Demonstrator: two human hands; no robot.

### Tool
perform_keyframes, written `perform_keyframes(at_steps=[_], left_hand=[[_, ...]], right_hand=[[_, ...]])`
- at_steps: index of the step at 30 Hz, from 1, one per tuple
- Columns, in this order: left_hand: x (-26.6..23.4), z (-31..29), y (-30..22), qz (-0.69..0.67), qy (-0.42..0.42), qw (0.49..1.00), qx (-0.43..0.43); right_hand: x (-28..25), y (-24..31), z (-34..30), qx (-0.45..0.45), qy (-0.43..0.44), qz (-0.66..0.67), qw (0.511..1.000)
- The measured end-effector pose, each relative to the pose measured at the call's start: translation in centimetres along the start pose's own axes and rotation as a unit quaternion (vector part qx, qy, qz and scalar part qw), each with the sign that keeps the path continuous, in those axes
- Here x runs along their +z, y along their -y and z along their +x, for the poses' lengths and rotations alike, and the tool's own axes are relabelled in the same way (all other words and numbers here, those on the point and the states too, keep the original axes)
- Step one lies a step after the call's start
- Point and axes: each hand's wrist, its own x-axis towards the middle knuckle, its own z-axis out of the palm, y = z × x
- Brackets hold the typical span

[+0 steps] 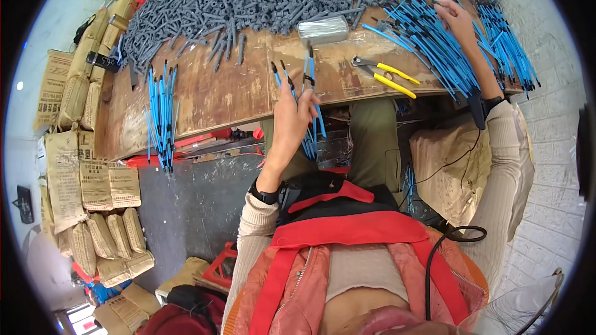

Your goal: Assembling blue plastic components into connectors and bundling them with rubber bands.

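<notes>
My left hand point(290, 118) is closed around a few thin blue rods with black tips point(315, 125). Their ends stick out above and below the fingers, at the table's near edge. A dark grey tubular piece stands upright by the fingertips. Farther right, my right hand point(458, 23) reaches over a large pile of similar blue rods point(428, 43). Its fingers are bent and pressed together at the far end of that pile; what they hold, if anything, is too small to make out. Pliers with yellow handles point(397, 84) lie between the two hands.
A broad heap of dark grey plastic pieces point(248, 0) covers the wooden table's point(217, 96) far side. A shiny plastic-wrapped block point(323, 29) sits before it. More blue rods point(162, 108) overhang the left edge. Brown paper sacks point(93, 174) are stacked at left.
</notes>
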Motion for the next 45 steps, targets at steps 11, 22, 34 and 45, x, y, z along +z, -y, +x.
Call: perform_keyframes(at_steps=[11, 22, 34, 45], left_hand=[[-0.7, 0.2, 1.1, -0.52, 0.106, 0.841, -0.105], [3.9, 0.7, -0.7, -0.32, 0.045, 0.942, -0.094], [3.4, 3.6, 0.4, -0.451, 0.14, 0.851, -0.229], [5.9, 3.8, -0.4, -0.417, 0.102, 0.871, -0.238]], right_hand=[[7.1, 7.9, -9.9, 0.173, 0.086, 0.353, 0.915], [12.1, 11.9, -20.2, 0.18, 0.304, 0.325, 0.877], [7.0, -1.7, -4.3, -0.218, 0.06, -0.448, 0.865], [5.0, 3.2, -2.7, -0.22, 0.053, -0.33, 0.917]])
